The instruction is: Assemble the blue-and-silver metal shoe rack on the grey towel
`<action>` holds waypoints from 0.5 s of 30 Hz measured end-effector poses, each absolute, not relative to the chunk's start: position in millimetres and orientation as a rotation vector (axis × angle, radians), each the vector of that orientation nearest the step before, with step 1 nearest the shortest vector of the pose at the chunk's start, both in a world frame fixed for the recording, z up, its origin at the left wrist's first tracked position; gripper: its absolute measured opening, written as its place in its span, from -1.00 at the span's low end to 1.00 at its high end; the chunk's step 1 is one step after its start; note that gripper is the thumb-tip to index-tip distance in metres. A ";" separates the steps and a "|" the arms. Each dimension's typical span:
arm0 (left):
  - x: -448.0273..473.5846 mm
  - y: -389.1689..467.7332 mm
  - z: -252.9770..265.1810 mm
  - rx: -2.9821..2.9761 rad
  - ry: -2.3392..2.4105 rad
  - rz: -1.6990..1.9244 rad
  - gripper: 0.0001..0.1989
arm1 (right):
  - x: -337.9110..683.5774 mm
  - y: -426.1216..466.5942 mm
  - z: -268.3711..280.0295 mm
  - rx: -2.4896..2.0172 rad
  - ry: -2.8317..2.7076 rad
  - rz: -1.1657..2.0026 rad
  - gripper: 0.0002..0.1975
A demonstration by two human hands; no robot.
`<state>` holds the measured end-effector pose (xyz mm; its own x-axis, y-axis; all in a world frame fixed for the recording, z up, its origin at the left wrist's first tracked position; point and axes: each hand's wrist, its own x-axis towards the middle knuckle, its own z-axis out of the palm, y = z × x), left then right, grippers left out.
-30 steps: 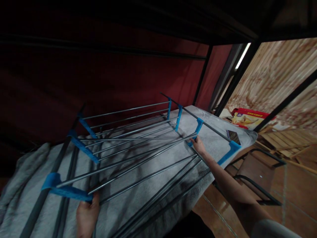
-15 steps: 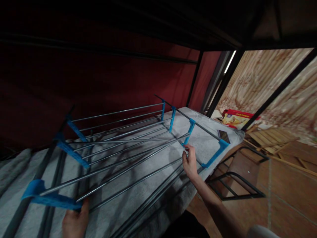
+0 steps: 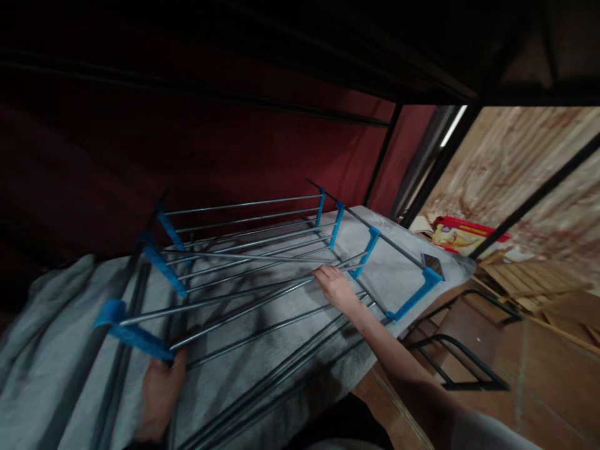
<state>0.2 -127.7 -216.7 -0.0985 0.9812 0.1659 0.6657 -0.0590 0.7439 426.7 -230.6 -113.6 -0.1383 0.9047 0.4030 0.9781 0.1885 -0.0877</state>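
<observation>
A partly assembled rack of thin metal rods and blue plastic brackets lies on a grey cloth-covered surface (image 3: 398, 244). My left hand (image 3: 162, 390), at the lower left, is closed on the lower end of the nearest blue bracket (image 3: 135, 337); most of its fingers are hidden beneath. Two metal rods run from that bracket toward the right. My right hand (image 3: 335, 287) has its fingers curled over the front metal rod (image 3: 244, 311) near its far end. Just beyond that hand stands another blue bracket (image 3: 368, 250) on the dark side pole (image 3: 398, 247).
Several loose rods (image 3: 276, 369) lie along the near edge. A phone (image 3: 434, 265) rests by the right-hand bracket (image 3: 415, 300). A black-framed chair (image 3: 469, 337) stands on the right, wooden slats (image 3: 529, 281) and a red-yellow box (image 3: 464, 234) behind it. Dark bed-frame bars surround the surface.
My right hand has moved left from the blue bracket on the far pole to the front rod. My left hand stays at the near bracket. The view has shifted slightly.
</observation>
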 end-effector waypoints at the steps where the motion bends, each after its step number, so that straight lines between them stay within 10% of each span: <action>1: 2.9 -131.9 -214.7 1.743 1.783 1.009 -0.79 | 427.2 -233.2 -116.0 -1.772 -2.106 -0.251 -0.62; 15: 1.4 -137.6 -238.6 1.698 1.717 1.118 -0.77 | 391.8 -237.2 -168.0 -1.486 -2.215 -0.203 -0.65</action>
<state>1.4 -137.6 -238.6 -0.1185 0.9710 0.2077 0.5823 -0.1014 0.8066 391.8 -237.2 -168.0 -0.3091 0.8366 0.4523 0.9048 0.4052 -0.1312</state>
